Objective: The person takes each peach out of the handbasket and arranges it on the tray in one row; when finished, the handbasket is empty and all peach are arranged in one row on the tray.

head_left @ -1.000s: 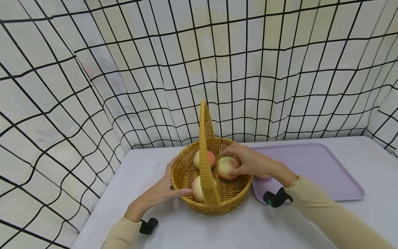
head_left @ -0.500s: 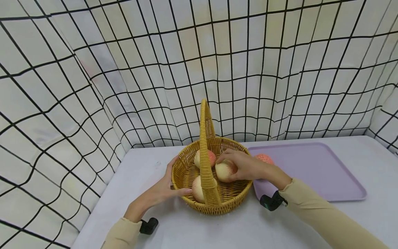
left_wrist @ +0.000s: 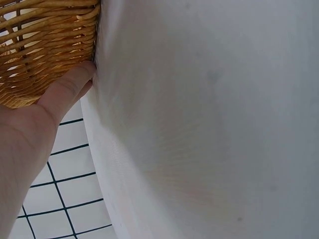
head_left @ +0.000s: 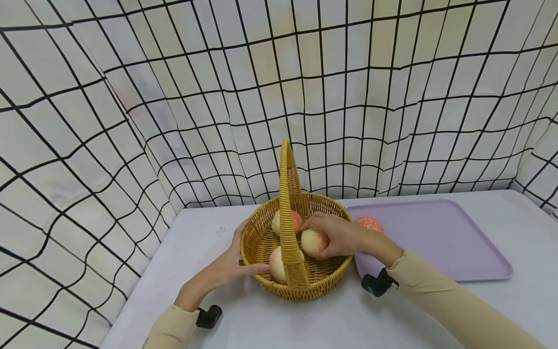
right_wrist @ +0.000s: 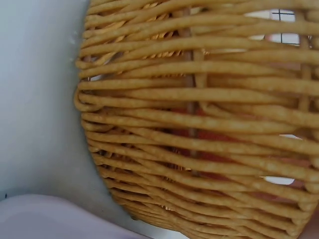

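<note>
A round wicker basket with a tall arched handle stands on the white table. My left hand holds its left side, thumb over the rim and fingers along the outer wall. In the left wrist view, a finger and the palm lie against the weave of the basket. Inside the basket, my right hand grips a pale, red-blushed peach low over the basket floor. Another peach lies at the back, and a third peach at the front, partly behind the handle.
A lilac tray lies to the basket's right, with a reddish peach on its left end, partly behind my right forearm. White walls with a black grid rise behind and left of the table.
My right hand has moved slightly left and down in the basket with its peach. The reddish peach on the tray now shows more from behind the forearm. My left hand stays put.
</note>
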Demonstrator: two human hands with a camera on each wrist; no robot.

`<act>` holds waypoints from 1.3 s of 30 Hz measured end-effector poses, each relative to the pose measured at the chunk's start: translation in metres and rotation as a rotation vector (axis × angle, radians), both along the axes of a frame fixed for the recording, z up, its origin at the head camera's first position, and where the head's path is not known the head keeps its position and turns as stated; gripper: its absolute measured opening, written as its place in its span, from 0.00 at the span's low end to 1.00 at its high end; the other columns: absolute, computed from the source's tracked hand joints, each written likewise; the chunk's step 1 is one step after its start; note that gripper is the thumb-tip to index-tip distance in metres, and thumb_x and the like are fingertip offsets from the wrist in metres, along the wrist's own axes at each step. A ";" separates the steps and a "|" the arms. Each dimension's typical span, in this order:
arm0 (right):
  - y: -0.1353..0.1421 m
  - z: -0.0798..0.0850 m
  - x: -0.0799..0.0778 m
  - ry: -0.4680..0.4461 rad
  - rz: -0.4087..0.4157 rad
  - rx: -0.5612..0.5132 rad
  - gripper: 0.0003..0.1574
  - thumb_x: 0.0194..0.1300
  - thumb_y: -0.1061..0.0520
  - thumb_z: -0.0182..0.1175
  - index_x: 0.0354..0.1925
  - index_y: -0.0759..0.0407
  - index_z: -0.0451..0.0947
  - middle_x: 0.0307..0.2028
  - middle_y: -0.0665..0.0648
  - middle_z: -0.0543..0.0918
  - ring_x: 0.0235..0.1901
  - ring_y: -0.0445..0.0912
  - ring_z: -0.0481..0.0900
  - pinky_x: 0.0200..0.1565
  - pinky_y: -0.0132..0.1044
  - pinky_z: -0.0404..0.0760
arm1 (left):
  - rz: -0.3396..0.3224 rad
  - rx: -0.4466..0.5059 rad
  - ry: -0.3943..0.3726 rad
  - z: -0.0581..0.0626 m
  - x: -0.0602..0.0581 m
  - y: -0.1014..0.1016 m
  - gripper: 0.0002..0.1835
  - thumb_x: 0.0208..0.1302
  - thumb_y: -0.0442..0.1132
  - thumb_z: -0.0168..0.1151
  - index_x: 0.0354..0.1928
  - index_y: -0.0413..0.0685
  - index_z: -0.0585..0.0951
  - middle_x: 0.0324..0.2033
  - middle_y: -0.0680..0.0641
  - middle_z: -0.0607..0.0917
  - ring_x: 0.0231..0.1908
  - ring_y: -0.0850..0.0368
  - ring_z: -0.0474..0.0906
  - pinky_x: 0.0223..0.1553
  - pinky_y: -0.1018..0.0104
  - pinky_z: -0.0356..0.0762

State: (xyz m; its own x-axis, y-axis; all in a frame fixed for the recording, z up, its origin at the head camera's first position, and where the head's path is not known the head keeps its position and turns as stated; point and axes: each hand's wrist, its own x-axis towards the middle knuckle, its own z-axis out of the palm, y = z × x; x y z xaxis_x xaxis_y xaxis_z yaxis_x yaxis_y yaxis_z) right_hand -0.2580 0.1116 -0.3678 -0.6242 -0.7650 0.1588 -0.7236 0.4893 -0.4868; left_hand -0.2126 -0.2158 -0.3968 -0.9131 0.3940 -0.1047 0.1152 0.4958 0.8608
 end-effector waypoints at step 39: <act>-0.002 0.003 0.003 -0.010 -0.012 -0.135 0.32 0.55 0.55 0.79 0.58 0.53 0.82 0.55 0.52 0.81 0.56 0.48 0.76 0.55 0.46 0.81 | 0.000 0.014 -0.013 -0.004 -0.002 0.000 0.68 0.59 0.57 0.76 0.83 0.64 0.31 0.82 0.36 0.47 0.80 0.37 0.49 0.76 0.35 0.49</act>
